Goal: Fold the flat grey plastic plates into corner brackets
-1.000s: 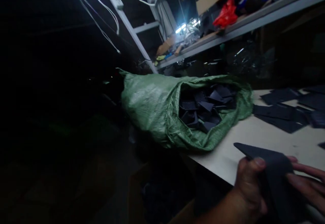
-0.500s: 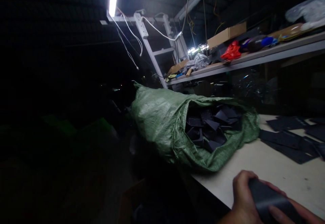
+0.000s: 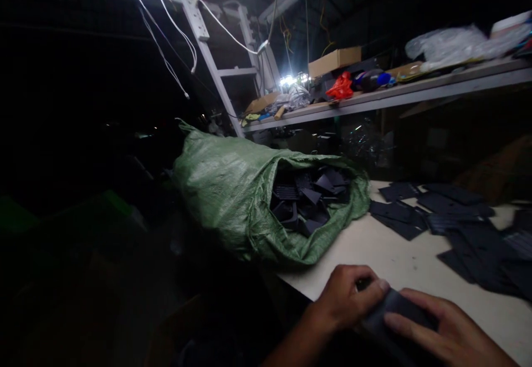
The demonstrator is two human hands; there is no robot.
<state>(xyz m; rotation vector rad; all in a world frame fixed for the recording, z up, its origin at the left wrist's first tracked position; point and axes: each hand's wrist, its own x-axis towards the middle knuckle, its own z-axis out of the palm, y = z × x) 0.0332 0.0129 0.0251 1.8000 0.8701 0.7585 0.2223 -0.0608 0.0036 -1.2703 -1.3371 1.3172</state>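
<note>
At the near edge of the pale table (image 3: 353,245), gripping a dark piece (image 3: 399,303) between left hand (image 3: 347,295) and right hand (image 3: 436,322), with thumbs on top. Looks smooth and dull, faintly grey where lit. Covered partly by fingers; lost in shadow toward the bottom, with full outline impossible to tell.

Left hand (image 3: 349,297) and right hand (image 3: 436,322) close together, fingers bent.
</note>
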